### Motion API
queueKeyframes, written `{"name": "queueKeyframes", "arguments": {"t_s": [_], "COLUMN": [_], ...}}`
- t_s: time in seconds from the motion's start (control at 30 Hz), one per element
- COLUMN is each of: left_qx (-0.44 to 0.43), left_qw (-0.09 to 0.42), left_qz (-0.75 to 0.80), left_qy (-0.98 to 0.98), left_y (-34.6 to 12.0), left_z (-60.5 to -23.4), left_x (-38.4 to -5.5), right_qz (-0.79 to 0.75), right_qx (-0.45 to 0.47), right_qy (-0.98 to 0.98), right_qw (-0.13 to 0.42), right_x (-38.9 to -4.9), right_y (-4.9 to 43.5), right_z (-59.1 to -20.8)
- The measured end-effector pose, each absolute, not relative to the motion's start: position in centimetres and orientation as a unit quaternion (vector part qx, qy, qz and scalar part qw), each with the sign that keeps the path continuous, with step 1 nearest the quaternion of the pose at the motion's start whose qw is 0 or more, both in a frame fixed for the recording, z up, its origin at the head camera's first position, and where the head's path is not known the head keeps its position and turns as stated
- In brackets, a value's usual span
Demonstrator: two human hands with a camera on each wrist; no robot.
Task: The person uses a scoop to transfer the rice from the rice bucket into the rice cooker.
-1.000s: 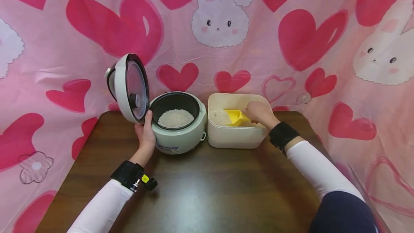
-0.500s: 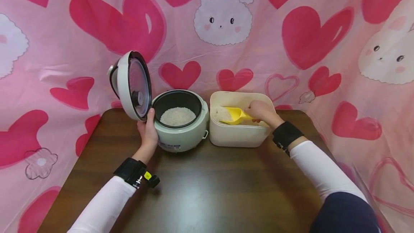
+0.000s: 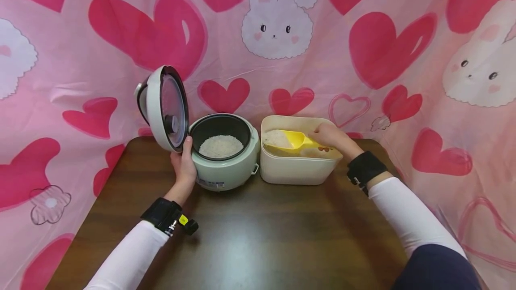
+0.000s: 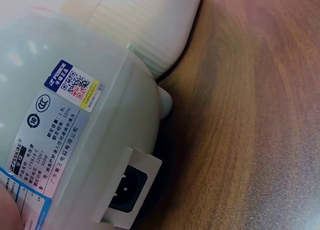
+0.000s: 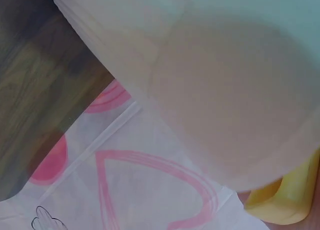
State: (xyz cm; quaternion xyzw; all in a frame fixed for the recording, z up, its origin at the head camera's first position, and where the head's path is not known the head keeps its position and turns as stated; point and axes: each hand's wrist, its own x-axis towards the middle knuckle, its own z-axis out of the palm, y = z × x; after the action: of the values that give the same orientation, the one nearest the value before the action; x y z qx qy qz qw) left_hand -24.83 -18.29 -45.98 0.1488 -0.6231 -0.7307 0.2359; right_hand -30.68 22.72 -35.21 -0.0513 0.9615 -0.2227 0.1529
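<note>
In the head view, my left hand rests against the left side of the pale green rice cooker, thumb upright by the rim and other fingers partly hidden. The cooker's lid stands raised on that side, close above the hand. White rice lies in its dark inner pot. My right hand grips the handle of a yellow scoop inside the cream bin. Rice fills the scoop's front. At the lower right of the right wrist view, part of the yellow scoop shows.
Cooker and bin stand side by side at the back of the brown wooden table, close to a pink heart-and-rabbit cloth. The left wrist view shows the cooker's power socket low on its side.
My right hand has drawn slightly right and the scoop has come up from deeper in the bin with rice on it. The left hand stays at the cooker.
</note>
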Motion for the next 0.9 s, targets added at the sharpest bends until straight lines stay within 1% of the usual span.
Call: {"name": "queueKeyframes", "arguments": {"t_s": [0.3, 0.53, 0.7, 0.9], "left_qx": [0.152, 0.154, 0.151, 0.149], "left_qw": [0.23, 0.232, 0.233, 0.235], "left_qz": [-0.733, -0.74, -0.741, -0.745], "left_qy": [-0.622, -0.613, -0.611, -0.606], "left_y": [-18.3, -18.3, -18.4, -18.3], "left_z": [-45.8, -46.1, -46.0, -45.9], "left_x": [-24.9, -24.8, -24.7, -24.8], "right_qz": [-0.239, -0.26, -0.293, -0.315], "right_qx": [-0.049, -0.049, -0.039, -0.043], "right_qy": [0.956, 0.952, 0.943, 0.938], "right_qw": [0.165, 0.153, 0.155, 0.139], "right_x": [-29.9, -29.3, -29.2, -28.9], "right_y": [23.9, 24.7, 24.9, 24.9], "right_z": [-34.1, -33.9, -34.0, -33.8]}}
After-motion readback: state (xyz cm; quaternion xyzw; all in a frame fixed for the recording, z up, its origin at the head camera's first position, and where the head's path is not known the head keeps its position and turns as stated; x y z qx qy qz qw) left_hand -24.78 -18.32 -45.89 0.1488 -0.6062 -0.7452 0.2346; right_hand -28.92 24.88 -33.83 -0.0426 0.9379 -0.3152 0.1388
